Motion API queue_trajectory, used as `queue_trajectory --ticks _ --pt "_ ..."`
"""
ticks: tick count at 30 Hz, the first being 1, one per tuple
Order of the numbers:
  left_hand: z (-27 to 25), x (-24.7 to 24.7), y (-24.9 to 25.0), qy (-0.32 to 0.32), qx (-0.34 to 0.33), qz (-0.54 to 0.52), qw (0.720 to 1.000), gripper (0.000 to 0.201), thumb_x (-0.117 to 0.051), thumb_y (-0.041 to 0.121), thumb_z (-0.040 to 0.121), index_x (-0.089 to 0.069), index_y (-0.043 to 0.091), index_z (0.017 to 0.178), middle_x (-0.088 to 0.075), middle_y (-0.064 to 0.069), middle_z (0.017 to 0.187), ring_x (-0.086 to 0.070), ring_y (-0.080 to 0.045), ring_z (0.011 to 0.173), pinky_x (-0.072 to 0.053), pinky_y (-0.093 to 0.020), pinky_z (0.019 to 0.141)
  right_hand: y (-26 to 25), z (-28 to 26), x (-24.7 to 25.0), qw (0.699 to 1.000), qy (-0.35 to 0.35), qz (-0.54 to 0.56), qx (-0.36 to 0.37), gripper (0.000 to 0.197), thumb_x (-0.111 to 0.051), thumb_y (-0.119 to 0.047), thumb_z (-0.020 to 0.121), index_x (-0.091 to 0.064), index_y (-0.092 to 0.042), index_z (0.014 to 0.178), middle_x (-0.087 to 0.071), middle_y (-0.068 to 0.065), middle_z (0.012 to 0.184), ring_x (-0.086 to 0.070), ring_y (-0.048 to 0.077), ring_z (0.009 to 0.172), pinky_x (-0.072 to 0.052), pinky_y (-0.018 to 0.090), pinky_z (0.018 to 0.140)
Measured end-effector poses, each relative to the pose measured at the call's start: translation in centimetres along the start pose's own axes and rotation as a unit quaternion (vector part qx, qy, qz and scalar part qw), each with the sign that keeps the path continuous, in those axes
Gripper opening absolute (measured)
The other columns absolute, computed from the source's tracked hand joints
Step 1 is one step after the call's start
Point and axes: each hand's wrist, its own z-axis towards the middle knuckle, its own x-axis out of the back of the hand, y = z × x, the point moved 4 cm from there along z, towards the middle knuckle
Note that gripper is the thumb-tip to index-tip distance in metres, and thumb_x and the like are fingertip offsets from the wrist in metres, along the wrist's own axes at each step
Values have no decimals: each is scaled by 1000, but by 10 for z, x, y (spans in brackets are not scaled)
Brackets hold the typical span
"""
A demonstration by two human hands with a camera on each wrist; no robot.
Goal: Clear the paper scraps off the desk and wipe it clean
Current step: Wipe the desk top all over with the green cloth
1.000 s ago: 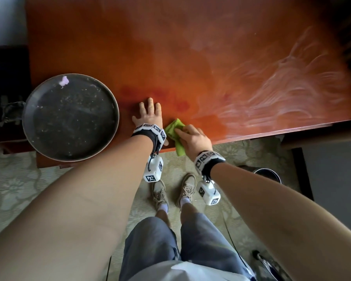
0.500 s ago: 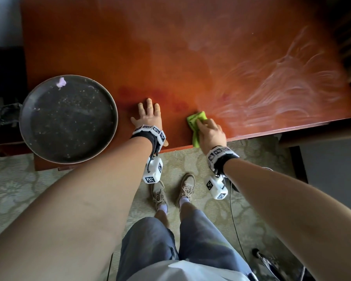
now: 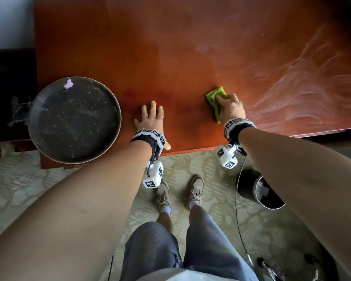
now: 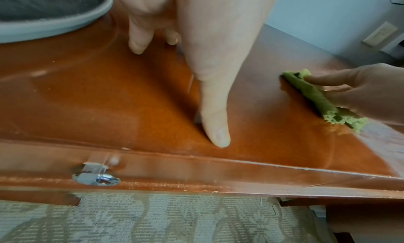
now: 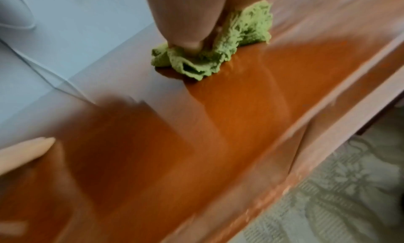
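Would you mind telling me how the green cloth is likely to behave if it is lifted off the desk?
The green cloth would probably flop and unfold, since it lies bunched in soft folds under the right hand. Its fuzzy pile suggests it is light and not slippery. It seems to drag rather than glide on the desk.

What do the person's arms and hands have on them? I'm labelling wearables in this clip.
Both forearms are bare, with no sleeves. Each wrist carries a black strap ringed by white blocks with black square markers, left and right. A white marker cube hangs under each wrist, and a thin cable trails from the right.
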Motion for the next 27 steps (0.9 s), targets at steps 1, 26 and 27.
queue_trajectory --ticks 1,26,27 --pt "0 0 0 0 0 -3 1000 145 -90 54 54 10 19 154 24 -5 159 14 -35 147 -19 -64 113 0 3 1 1000 -16 -23 -5 40 -53 -26 91 -58 -33 130 -49 4 124 -49 34 104 -54 44 83" --pt "19 55 39 87 1 -24 996 104 -83 45 69 -25 15 150 -11 -1 160 -13 -25 144 -39 -56 100 -35 15 -12 953 -169 -9 251 45 -56 -11 92 -61 -43 125 -54 -8 115 -59 21 104 -54 35 80" --pt "24 61 42 90 -6 -25 996 105 -83 46 68 -24 16 150 -11 -1 160 -12 -24 145 -38 -57 101 -27 23 -8 960 -160 -1 229 42 -56 -15 93 -60 -43 125 -54 -9 117 -58 22 105 -54 34 81"
